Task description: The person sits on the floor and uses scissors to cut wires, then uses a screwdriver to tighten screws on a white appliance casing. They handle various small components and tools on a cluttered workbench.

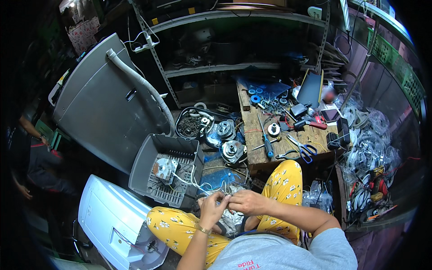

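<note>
My left hand (210, 209) and my right hand (246, 202) meet over my lap, their fingertips pinched together. Between them seems to be the end of a thin wire, mostly hidden by the fingers. Pale wires (191, 183) run toward the hands from an electric motor (164, 171) with a rusty, silvery casing. That motor sits inside a grey plastic crate (145, 173) with a slotted bottom, left of my hands. Beneath the hands, crumpled whitish material (231, 221) lies between my legs.
A low wooden bench (288, 153) at the right holds a screwdriver (265, 139), scissors (306, 150) and small parts. More motors (233, 150) lie beyond the crate. A white appliance shell (105, 216) and large grey panel (101, 99) stand left. Another person's arm (31, 128) shows far left.
</note>
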The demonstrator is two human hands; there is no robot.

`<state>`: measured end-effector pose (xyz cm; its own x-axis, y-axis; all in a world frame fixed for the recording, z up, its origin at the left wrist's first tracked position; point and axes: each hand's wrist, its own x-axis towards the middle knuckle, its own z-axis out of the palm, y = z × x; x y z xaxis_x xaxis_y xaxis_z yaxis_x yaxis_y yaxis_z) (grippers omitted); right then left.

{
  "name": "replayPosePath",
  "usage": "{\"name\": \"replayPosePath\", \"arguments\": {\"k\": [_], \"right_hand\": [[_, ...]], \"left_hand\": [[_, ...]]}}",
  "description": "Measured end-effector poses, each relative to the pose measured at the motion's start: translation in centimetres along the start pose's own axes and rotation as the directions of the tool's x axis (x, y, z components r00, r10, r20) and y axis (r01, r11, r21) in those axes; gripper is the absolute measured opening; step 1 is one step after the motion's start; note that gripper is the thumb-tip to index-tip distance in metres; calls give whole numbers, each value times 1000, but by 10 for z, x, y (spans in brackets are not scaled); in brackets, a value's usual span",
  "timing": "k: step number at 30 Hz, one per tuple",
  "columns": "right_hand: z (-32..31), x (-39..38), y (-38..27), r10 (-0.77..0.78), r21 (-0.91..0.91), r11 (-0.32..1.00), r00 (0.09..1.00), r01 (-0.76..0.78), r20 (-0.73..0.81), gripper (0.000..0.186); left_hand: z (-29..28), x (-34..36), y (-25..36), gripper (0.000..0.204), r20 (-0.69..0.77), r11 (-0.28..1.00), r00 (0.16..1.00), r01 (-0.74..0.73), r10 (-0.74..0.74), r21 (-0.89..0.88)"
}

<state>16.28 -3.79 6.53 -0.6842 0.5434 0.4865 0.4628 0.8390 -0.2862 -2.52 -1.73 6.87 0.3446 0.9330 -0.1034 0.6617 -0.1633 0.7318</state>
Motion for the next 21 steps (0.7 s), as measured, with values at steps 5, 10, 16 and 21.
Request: {"name": "replayPosePath", "arguments": {"k": [5,10,16,21], "right_hand": [[-23,8,15,16,3,1000,994,-17,107,15],[-8,-12,14,369,361,860,928,-361,49,13],[3,-15,3,359,415,852,933,-319,-21,11],[-1,-14,-2,234,257,941,972,-219,-26,10]], "left_hand": [[-5,7,12,22,-57,984,994,-81,91,160],[13,-25,19,27,-388,959,884,-185,259,217],[31,-48,15,45,-194,878,974,9,-115,-478],[-2,-30,7,54,-72,522,991,-118,109,-845]]}}
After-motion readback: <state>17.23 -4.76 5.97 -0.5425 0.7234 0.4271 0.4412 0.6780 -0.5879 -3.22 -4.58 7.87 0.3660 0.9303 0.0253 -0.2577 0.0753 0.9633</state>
